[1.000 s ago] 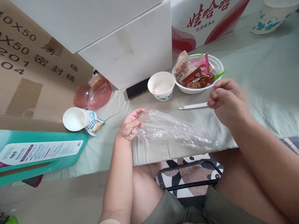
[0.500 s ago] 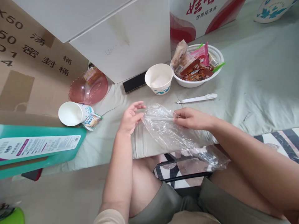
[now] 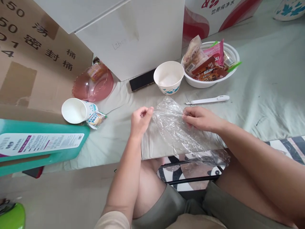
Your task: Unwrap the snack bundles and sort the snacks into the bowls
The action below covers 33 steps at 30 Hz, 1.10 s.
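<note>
Clear plastic (image 3: 175, 127) spans the two hands and droops over the near edge of the table (image 3: 267, 95); the left hand (image 3: 140, 120) pinches it at 9 o'clock, the right (image 3: 196, 118) at 3. At 12, just beyond — a paper cup (image 3: 169, 90); at 2, a knife (image 3: 207, 100). At 1, a bowl (image 3: 202, 85) of packets (image 3: 211, 70) fronts a box (image 3: 238, 20) marked "饮用纯净水". The carton (image 3: 52, 95) at 10 reads "密封桶" — the teal jug's label (image 3: 40, 144), at 9, is mostly illegible.

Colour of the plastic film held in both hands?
Clear and colourless, with whitish glints along the creases of the plastic film; best seen in the head view.
</note>
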Available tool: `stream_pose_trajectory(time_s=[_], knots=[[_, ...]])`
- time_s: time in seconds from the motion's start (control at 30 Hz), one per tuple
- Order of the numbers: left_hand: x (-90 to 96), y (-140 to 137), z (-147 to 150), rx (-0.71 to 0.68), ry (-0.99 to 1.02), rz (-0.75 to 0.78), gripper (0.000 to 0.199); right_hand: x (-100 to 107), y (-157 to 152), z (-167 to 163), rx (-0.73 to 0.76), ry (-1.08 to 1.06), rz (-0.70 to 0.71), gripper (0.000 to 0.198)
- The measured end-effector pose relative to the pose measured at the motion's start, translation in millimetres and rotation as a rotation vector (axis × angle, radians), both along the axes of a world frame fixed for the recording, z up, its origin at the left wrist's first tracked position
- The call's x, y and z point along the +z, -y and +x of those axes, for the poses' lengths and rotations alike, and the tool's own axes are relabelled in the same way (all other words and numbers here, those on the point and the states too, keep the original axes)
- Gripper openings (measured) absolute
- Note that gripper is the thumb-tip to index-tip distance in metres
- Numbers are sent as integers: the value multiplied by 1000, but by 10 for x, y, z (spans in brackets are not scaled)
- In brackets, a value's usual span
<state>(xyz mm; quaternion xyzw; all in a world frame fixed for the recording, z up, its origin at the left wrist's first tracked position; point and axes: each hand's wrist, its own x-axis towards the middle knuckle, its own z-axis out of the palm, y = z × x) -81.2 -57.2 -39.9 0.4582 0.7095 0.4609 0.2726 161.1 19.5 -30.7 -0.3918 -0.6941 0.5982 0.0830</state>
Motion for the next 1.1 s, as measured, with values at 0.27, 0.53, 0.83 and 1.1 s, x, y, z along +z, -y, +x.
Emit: stream_pose_trajectory(time_s=[0.27, 0.53, 0.83, 1.1], knots=[[-17, 6, 59, -139, 289, -144, 37, 20, 31, -28, 0, 61, -21, 17], [130, -12, 63, -261, 819, -295, 48, -55, 35, -29, 12, 7, -10, 17], [54, -115, -57, -70, 692, -216, 46, -47, 29, 0, 12, -8, 4, 16], [-3, -202, -174, 236, 504, 60, 41, -56, 35, -8, -104, -85, -160, 19]])
